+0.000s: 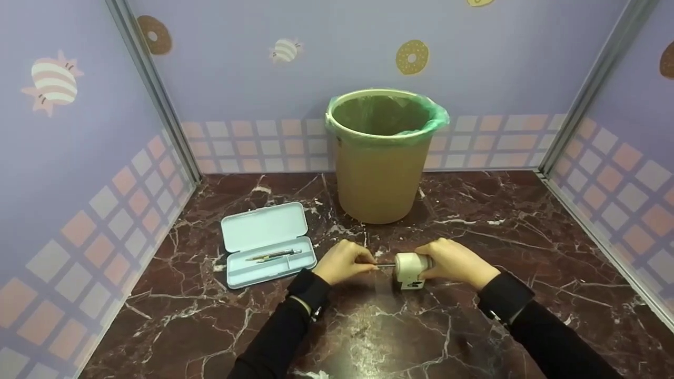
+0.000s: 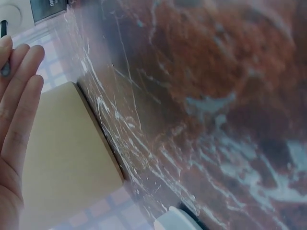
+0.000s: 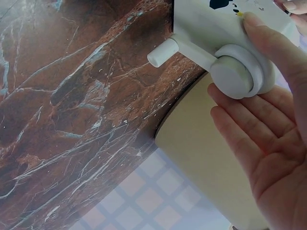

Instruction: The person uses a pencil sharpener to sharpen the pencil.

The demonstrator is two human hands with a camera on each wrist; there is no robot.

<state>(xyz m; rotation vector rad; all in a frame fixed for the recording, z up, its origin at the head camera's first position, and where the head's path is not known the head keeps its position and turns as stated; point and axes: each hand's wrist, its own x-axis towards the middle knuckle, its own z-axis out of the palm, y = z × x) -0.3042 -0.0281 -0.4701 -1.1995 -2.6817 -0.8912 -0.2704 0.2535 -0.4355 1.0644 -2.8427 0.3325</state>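
A white crank pencil sharpener (image 1: 408,269) stands on the marbled tabletop. My left hand (image 1: 345,262) pinches a dark pencil (image 1: 386,265) between thumb and fingertips, its far end in the sharpener's front. In the left wrist view the pencil's blunt end (image 2: 5,70) pokes out by the thumb. From the other side my right hand (image 1: 455,261) grips the sharpener's body, thumb on one face and fingers on the opposite one. The crank handle (image 3: 163,52) sticks out in the right wrist view, with no finger on it.
An open light-blue pencil case (image 1: 265,227) lies at the left, with a few pencils (image 1: 274,256) inside. Behind the hands stands a beige bin (image 1: 380,181) lined with a green bag (image 1: 436,117). Patterned walls (image 1: 231,68) enclose the table on three sides.
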